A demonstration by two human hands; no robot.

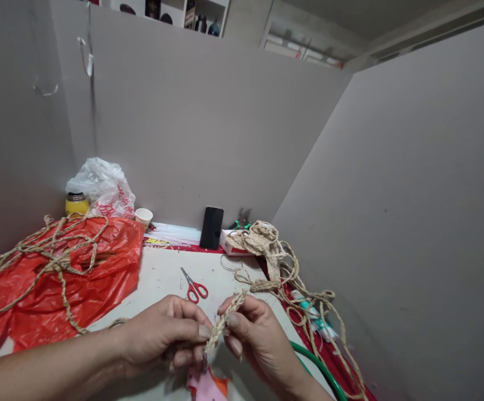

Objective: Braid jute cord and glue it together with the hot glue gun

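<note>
A short length of braided straw cord (223, 328) is pinched between my two hands over the table's near side. My left hand (170, 328) grips its lower end, thumb pressed against the fingers. Higher up, my right hand (256, 334) closes thumb and fingers on the braid near its top end. Pink and orange material (208, 385) shows just below the hands; what it is I cannot make out. Red-handled scissors (194, 286) lie just beyond my hands, blades parted a little and pointing away.
A red plastic bag (116, 267) under loose braided cord (64, 262) covers the left side. At the back stand a yellow jar (77, 206), a paper cup (143, 216) and a phone (212, 228). Coiled braid (262, 239) and a green hose (319, 365) lie right. Grey panels (208, 122) enclose the table.
</note>
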